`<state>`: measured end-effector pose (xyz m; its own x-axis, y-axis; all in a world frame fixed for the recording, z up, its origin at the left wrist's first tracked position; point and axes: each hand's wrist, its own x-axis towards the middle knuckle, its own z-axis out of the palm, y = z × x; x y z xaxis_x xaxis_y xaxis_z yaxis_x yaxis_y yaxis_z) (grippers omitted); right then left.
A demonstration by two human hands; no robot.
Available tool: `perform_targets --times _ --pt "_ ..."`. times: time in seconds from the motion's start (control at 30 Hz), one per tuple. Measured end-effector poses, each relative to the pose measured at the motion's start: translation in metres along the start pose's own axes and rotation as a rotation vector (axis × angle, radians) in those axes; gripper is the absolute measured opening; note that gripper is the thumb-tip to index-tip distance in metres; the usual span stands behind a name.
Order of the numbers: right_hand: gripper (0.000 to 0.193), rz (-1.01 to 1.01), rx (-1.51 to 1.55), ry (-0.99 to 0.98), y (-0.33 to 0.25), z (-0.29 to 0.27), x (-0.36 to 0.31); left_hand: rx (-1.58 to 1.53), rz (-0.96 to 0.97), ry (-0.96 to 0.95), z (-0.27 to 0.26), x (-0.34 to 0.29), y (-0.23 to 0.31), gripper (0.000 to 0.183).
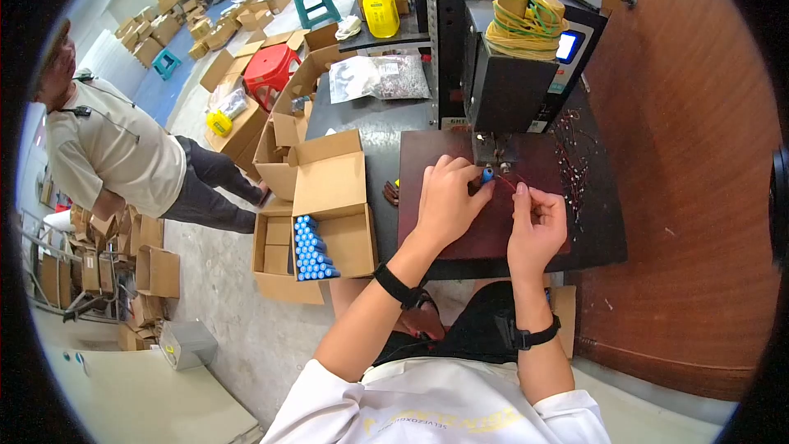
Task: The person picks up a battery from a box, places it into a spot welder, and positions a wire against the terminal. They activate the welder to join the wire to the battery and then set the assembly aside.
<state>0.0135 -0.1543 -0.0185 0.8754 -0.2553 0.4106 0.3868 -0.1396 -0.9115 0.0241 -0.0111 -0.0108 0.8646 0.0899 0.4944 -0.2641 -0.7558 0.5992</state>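
My left hand is closed around a blue cylindrical battery cell, holding its end close to the metal tips of a black bench welding machine. My right hand pinches a thin red wire between thumb and forefinger. The wire runs toward the battery's end; whether it touches the battery is too small to tell. Both hands are over a dark red mat. To the right of the mat lie several loose red and black wires.
Left of the mat, an open cardboard box holds several blue battery cells. A clear plastic bag and a yellow bottle stand farther back. A brown wooden panel bounds the right side. Another person stands at the left.
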Motion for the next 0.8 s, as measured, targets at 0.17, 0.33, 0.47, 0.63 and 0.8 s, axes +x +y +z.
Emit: perform_targets --times 0.17,0.33,0.47,0.63,0.8 --pt "0.013 0.039 -0.045 0.020 -0.001 0.005 0.001 0.041 0.003 0.005 0.004 0.000 0.001 0.019" --pt "0.014 0.030 -0.014 0.027 -0.002 0.007 0.002 0.061 0.052 0.059 0.002 0.002 0.003 0.018" --pt "0.013 0.051 -0.027 0.017 0.001 0.008 0.001 0.094 0.043 0.017 0.004 0.001 0.002 0.016" --pt "0.013 0.043 -0.043 -0.004 0.003 0.007 0.000 0.082 0.053 0.042 0.003 -0.001 0.005 0.015" --pt "0.013 0.047 -0.032 -0.026 0.004 0.007 0.001 0.079 0.052 0.048 0.004 -0.001 0.003 0.015"
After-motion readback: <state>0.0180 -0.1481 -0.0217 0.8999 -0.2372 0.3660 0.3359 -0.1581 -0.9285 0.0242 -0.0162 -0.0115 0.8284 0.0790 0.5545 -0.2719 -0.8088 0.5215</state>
